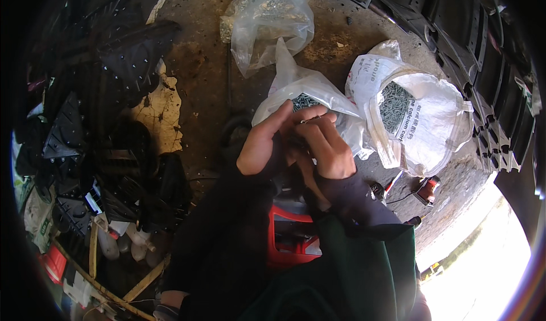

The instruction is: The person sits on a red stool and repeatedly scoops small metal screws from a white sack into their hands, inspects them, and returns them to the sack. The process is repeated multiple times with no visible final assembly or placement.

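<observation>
Both of my hands are together in the middle of the view, in front of an opened plastic bag (333,87) of grey screws (306,102). My left hand (263,143) is turned on its side with the thumb stretched away from me; its other fingers are mostly hidden. Close against it, my right hand (333,153) has its fingers curled, the tips pressed together near the left thumb. A small dark bit shows at those fingertips, too small to name. To the right stands a white woven sack (435,130), its mouth rolled open on more screws (394,107).
Beyond the hands lies a clear plastic bag (273,16) with small pieces inside. Black plastic parts (65,130) are piled along the left. Long black panels (455,31) stand at the far right. A red stool (281,258) is below me, and a red-black power tool (426,191) lies right.
</observation>
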A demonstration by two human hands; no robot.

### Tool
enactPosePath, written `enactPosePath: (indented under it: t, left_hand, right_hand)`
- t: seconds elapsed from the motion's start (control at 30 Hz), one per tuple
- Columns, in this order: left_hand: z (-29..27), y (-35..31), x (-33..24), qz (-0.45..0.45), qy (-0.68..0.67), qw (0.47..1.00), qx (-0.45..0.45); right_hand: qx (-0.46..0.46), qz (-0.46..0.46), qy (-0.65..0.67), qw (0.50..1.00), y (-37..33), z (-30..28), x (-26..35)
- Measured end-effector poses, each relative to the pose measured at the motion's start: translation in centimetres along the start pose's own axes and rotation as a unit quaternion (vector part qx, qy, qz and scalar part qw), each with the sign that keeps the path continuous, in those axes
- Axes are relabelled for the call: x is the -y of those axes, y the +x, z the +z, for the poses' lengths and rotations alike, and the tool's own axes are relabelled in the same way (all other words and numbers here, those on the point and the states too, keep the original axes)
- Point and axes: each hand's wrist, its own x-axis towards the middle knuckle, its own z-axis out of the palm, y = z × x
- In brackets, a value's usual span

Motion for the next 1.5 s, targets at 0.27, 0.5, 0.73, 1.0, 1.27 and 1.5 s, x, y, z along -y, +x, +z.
enactPosePath:
  t: [0.27, 0.5, 0.73, 1.0, 1.27, 1.5]
  left_hand:
    - [-0.8, 0.1, -0.5, -0.016, -0.039, 0.999, 0.021]
    - [-1.3, 0.9, -0.6, -0.042, -0.08, 0.994, 0.065]
    - [-1.8, 1.1, -0.6, -0.032, -0.094, 0.99, 0.1]
    - [-0.8, 0.9, -0.9, -0.015, -0.074, 0.996, 0.055]
    - [-0.6, 0.7, -1.1, -0.013, -0.051, 0.998, 0.032]
    - [-0.4, 0.7, -1.1, -0.014, -0.043, 0.999, 0.023]
  right_hand:
    - [0.061, -0.012, -0.019, 0.998, 1.6, -0.4, -1.1]
    - [0.054, -0.015, 0.077, 0.995, 1.8, -2.3, -1.1]
    - [0.029, 0.248, 0.543, 0.802, 0.6, -4.8, -1.7]
    - [0.005, 0.258, 0.689, 0.678, -0.9, -6.5, -2.2]
    - [-0.271, 0.104, 0.252, 0.923, -3.7, -12.6, 0.4]
    - [-0.341, 0.308, 0.001, 0.888, -3.9, -13.1, -0.9]
